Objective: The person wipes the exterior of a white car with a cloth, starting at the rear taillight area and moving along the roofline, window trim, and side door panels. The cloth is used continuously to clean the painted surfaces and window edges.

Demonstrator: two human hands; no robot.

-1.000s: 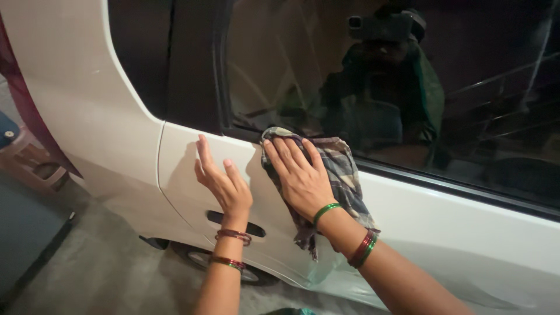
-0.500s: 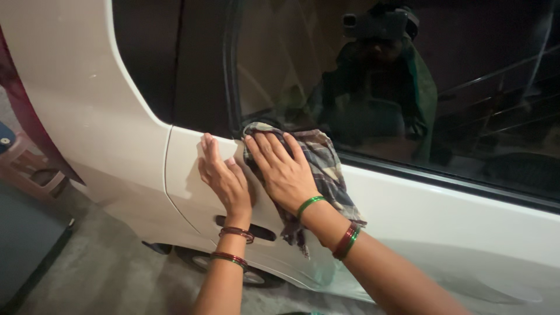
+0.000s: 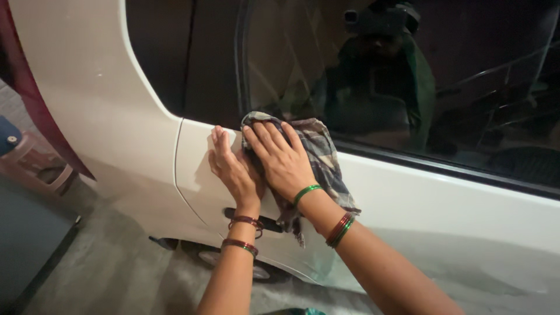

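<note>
We see the right hand (image 3: pixel 284 163) spread flat on a checked cloth (image 3: pixel 324 157), pressing it against the white car door (image 3: pixel 443 216) just below the dark window (image 3: pixel 396 81), at the frame's centre. The cloth lies directly beneath this hand; its long axis runs from upper left to lower right, its tail apparently hanging downward. The left hand (image 3: pixel 233 170), open and empty, rests flat on the door, touching the cloth's left edge, above the door handle (image 3: pixel 274 223).
</note>
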